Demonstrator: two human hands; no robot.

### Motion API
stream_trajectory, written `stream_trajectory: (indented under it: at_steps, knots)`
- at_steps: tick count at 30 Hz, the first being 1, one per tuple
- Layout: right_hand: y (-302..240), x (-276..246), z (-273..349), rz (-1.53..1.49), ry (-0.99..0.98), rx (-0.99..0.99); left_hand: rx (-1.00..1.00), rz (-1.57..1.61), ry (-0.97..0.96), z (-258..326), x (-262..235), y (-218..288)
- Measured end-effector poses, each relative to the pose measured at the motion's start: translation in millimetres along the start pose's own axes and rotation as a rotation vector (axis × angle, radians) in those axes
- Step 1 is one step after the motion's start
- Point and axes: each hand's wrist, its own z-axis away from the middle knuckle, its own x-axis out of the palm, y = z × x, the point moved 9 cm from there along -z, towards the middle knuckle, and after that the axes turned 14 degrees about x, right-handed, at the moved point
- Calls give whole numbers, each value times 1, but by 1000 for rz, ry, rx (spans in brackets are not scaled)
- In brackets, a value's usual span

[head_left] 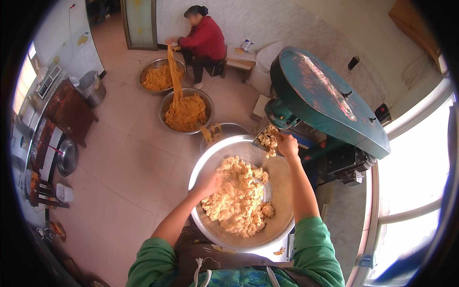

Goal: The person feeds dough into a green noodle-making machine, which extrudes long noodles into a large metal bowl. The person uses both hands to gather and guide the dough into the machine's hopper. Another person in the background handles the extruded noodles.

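A wide metal bowl (282, 191) right in front of me holds a heap of crumbly yellow dough (234, 201). My left hand (209, 184) rests against the left side of the heap, its fingers blurred and partly hidden by the crumbs. At the bowl's far right rim, my right hand (288, 145) has its fingers curled round dough crumbs (268, 138) in the small metal feed tray of a green machine (325, 91). Some crumbs hang over the tray's edge above the bowl.
Beyond the bowl stand metal basins (210, 106) with yellow noodle strips. A seated person in a red top (208, 40) lifts a long strip from them. A wooden cabinet (71, 112) and a metal bucket (91, 88) are at left; a bright window (411, 205) is at right.
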Motion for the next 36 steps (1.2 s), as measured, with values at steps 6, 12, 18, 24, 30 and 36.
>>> stream_trajectory:
  at_steps: [6, 12, 18, 24, 30, 36]
  knots:
    - [-37, -2, 63, 144, -84, -69, 100, -218, -224, 8, 36, 2]
    - [-9, 29, -13, 169, 39, 161, 108, -220, -249, -2, 34, 7]
    - [-13, -5, 16, -94, -310, 174, 116, -166, -202, 11, 31, 4]
    - [14, 20, 22, 415, 73, 201, 177, -161, -231, -1, 41, 13]
    - [-17, 13, 24, 454, -13, -1, 173, -136, -170, 6, 40, 3]
    - [-24, 0, 34, 461, 127, -53, 205, -161, -225, 3, 45, 11]
